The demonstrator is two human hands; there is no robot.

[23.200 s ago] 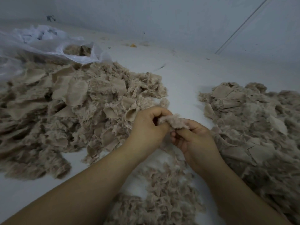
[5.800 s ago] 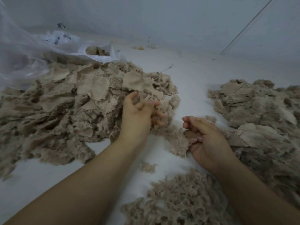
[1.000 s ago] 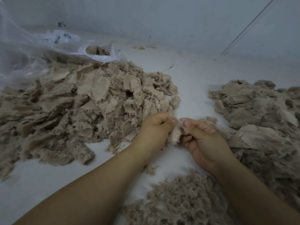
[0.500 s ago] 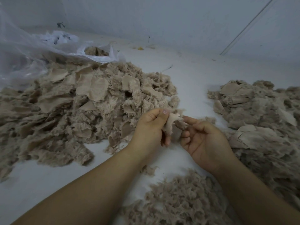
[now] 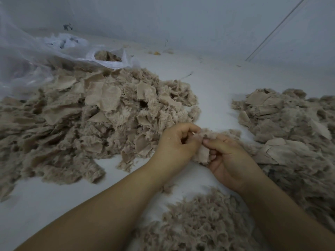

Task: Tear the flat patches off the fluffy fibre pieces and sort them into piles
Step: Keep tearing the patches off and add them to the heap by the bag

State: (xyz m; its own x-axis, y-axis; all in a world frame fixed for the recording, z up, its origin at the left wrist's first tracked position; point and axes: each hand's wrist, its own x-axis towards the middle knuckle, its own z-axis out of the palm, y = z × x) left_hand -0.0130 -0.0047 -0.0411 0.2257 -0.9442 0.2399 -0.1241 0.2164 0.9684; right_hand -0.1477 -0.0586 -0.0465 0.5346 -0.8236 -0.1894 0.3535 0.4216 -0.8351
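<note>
The fibre piece (image 5: pixel 204 144) is held above the white surface (image 5: pixel 213 87) in the gap between the piles, with fluffy pile showing at its top and a flat woven patch (image 5: pixel 202 154) hanging below. The left hand (image 5: pixel 176 142) has its fingers curled, pinching the upper left edge of the piece; the right hand (image 5: pixel 228 158) pinches the patch side between thumb and forefinger, its other fingers curled beneath. Half a second ago the right hand was open and clear of the piece, which the left hand alone held up; it has now closed on the piece, and both hands have drawn together again. Judgement: the grip has been reset and a fresh pull on the patch is about to be made; separation is not yet complete, since fluff and patch remain joined between the two pinches. The large unsorted pile (image 5: pixel 87 120) lies to the left, its far edge against a clear plastic bag (image 5: pixel 36 57). The pile on the right (image 5: pixel 290 127) shows many flat patches, and the near pile (image 5: pixel 201 221) is fluff only. Judging by the bulk on the left, the greater part of the task remains.
</note>
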